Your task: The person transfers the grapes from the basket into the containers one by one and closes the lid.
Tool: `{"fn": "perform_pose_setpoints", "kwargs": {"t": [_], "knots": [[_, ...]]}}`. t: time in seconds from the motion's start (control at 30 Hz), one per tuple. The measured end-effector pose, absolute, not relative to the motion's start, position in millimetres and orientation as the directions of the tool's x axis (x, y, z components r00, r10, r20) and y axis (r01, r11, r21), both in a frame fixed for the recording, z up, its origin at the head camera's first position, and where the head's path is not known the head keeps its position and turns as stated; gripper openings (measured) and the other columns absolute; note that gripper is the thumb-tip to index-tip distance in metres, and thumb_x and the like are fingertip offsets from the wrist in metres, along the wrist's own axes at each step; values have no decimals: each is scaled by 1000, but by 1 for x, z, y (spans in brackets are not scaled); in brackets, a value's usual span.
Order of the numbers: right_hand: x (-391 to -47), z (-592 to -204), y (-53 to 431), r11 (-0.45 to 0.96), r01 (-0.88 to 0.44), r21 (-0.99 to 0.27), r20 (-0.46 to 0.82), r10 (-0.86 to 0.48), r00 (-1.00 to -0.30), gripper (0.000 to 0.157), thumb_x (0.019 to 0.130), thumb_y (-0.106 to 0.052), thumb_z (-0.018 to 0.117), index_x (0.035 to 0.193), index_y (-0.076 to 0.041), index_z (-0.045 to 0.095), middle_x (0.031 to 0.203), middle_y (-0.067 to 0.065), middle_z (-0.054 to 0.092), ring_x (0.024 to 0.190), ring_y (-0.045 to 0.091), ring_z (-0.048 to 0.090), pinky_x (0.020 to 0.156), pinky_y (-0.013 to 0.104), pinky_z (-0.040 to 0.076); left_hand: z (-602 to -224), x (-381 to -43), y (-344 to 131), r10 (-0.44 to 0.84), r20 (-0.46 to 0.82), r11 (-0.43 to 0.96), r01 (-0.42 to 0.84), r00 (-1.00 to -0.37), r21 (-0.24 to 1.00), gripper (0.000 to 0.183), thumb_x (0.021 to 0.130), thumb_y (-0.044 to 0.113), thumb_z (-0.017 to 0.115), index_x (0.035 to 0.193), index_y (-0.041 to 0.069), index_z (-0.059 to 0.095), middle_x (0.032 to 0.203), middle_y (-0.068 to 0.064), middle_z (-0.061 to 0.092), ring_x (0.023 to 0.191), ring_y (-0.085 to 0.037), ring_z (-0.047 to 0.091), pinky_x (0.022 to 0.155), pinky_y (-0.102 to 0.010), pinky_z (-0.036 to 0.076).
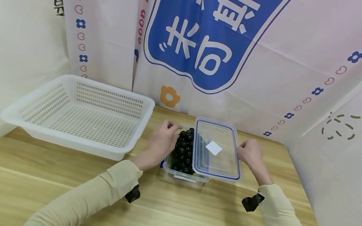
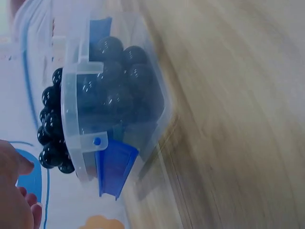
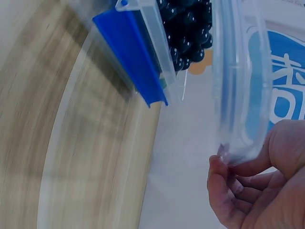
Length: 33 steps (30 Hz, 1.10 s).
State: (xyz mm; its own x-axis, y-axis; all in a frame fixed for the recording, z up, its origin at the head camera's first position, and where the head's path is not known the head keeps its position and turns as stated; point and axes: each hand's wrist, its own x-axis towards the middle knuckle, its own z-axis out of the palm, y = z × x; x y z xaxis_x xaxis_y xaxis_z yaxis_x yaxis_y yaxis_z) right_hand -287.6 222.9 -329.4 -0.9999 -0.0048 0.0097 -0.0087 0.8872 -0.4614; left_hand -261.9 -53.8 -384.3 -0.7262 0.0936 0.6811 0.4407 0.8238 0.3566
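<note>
A clear plastic food box (image 1: 185, 177) with blue side clips stands on the table, heaped above its rim with glossy black grape-like balls (image 1: 182, 151). Over its right part hangs a clear lid (image 1: 219, 164) with a blue seal and a white square label. My right hand (image 1: 251, 155) pinches the lid's right edge between thumb and fingers, as the right wrist view also shows. At the box's left side is my left hand (image 1: 162, 142). In the left wrist view that hand's fingers (image 2: 28, 198) are loosely bent, with nothing seen between them. One blue clip (image 2: 114, 167) hangs outward.
A white perforated plastic basket (image 1: 115, 154) sits to the left on the wooden table (image 1: 161, 222). Behind and on both sides hang printed cloths (image 1: 264, 71). A black wrist camera (image 1: 252, 202) is strapped at each wrist.
</note>
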Motion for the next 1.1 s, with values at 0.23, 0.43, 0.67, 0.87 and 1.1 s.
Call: {"fn": "perform_pose_setpoints", "kwargs": {"t": [0.23, 0.43, 0.67, 0.87, 1.1], "knots": [[-285, -327, 209, 886, -72, -458, 50, -55, -997, 28, 75, 0, 43, 51, -5, 56, 47, -1, 50, 41, 8, 37, 41, 19, 29, -391, -262, -48, 187, 773, 819, 531, -606, 219, 26, 76, 5, 76, 101, 8, 68, 99, -13, 62, 84, -26, 62, 70, -38, 52], [-283, -324, 201, 878, -103, -467, 72, -78, -994, 35, 72, 0, 43, 42, -16, 38, 42, -5, 44, 39, 7, 34, 40, 19, 27, -393, -264, -49, 233, 822, 790, 594, -519, 151, 21, 76, 3, 75, 97, 8, 70, 97, -9, 64, 86, -24, 63, 70, -36, 50], [-282, -321, 199, 863, -132, -488, 87, -103, -991, 28, 75, -1, 43, 52, -6, 57, 46, -3, 47, 42, 9, 38, 42, 21, 29, -389, -266, -53, 264, 862, 730, 674, -433, 115, 18, 76, 1, 75, 94, 4, 72, 97, -11, 67, 88, -25, 65, 73, -36, 53], [-283, -321, 203, 788, -99, -607, 35, -97, -995, 25, 89, -6, 48, 93, 9, 68, 75, 15, 66, 59, 14, 55, 51, 22, 44, -384, -269, -57, 273, 904, 691, 721, -330, 54, 21, 75, 2, 76, 96, 2, 73, 94, -12, 68, 85, -25, 66, 74, -33, 54], [-282, -320, 205, 667, -151, -730, 91, -125, -988, 33, 93, -8, 49, 118, 10, 59, 101, 27, 66, 70, 13, 61, 60, 22, 51, -377, -270, -61, 249, 926, 667, 744, -283, 48, 21, 76, -1, 75, 97, -1, 73, 91, -14, 69, 81, -25, 67, 72, -32, 55]]}}
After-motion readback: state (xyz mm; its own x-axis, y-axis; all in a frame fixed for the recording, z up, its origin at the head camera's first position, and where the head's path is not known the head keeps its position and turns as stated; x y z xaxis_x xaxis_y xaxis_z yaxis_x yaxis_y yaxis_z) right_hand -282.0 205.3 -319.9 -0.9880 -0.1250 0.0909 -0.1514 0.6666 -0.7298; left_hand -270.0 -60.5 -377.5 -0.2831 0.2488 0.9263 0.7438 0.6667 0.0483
